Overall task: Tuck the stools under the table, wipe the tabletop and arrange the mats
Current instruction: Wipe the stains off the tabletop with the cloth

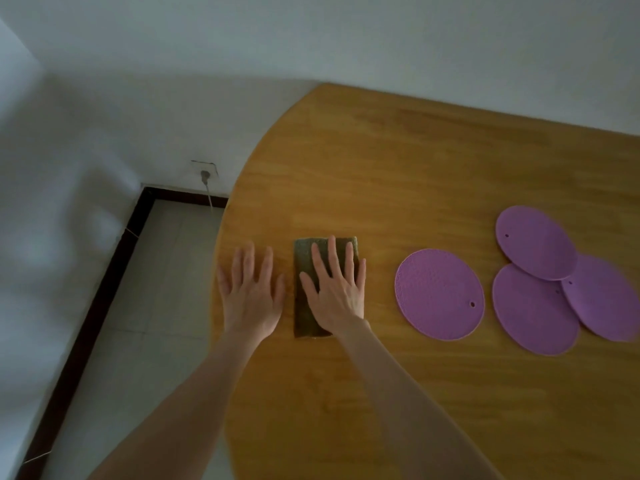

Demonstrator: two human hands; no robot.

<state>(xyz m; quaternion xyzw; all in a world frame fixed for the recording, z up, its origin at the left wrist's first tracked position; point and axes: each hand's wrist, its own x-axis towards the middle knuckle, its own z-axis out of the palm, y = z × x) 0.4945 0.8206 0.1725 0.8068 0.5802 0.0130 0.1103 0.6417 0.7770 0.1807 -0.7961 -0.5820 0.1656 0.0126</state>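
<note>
My right hand lies flat, fingers spread, pressing the folded olive cloth onto the wooden counter. My left hand rests open and empty just beside it, at the counter's curved left edge. Four purple round mats lie to the right: one alone, three overlapping near the right border. The far counter is bare up to the wall.

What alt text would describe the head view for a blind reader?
The right hand presses flat on a green cloth on a wooden table; the left hand lies flat beside it. Four purple mats lie to the right, three overlapping.
</note>
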